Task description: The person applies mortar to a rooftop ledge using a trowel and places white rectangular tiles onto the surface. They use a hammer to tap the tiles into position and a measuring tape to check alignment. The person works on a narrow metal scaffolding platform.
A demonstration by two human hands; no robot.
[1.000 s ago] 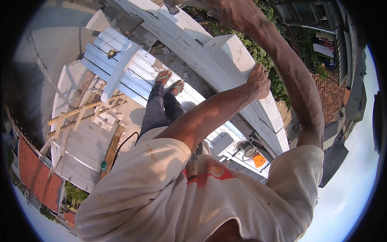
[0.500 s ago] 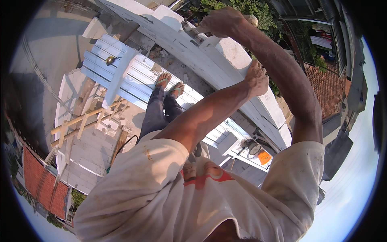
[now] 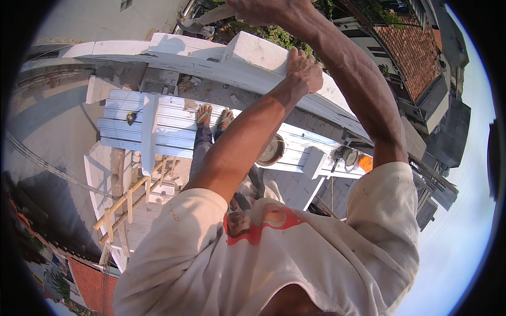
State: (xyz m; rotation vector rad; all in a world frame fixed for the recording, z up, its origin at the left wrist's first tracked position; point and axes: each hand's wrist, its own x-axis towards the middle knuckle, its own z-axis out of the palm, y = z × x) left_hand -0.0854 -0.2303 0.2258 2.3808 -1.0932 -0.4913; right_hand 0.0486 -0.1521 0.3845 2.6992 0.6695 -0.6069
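Atop wall [image 3: 121, 48], left grip [image 3: 305, 72] curled over block [image 3: 255, 51] end, right grip [image 3: 269, 10] holding tool [image 3: 216, 15]; likely steadying, next move needs firm hold

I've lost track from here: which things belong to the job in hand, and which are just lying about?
In use:
- handled tool, in the right hand
- white block, at the left hand

Apparently just lying about:
- round container
- orange item
- small brass-coloured item
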